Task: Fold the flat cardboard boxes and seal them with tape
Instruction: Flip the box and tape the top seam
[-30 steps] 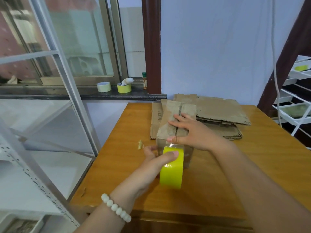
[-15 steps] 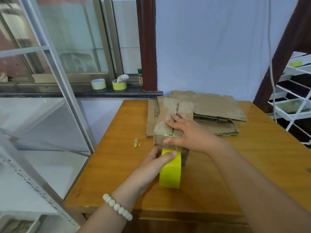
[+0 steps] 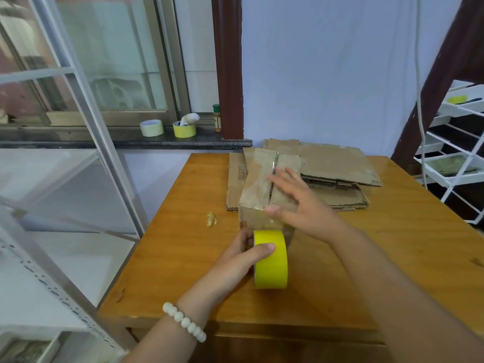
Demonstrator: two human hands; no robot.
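Observation:
A folded cardboard box [image 3: 258, 189] stands on the wooden table [image 3: 392, 258], its top flaps closed with a seam down the middle. My right hand [image 3: 296, 203] lies flat on the box top, fingers straight along the seam, thumb at the near edge. My left hand [image 3: 241, 258] grips a yellow tape roll [image 3: 271, 260] just in front of the box's near face. Clear tape runs from the roll up the box's front. Behind the box lies a stack of flat cardboard boxes [image 3: 337, 169].
A small scrap [image 3: 211, 219] lies on the table left of the box. Two more tape rolls [image 3: 152, 127] and a small bottle [image 3: 216, 118] sit on the window sill. A white metal rack [image 3: 455, 158] stands at the right, a grey shelf frame [image 3: 86, 121] at the left.
My left hand has drawn the yellow roll down and toward me, away from the box's top edge. My right hand's fingers have slid further along the seam.

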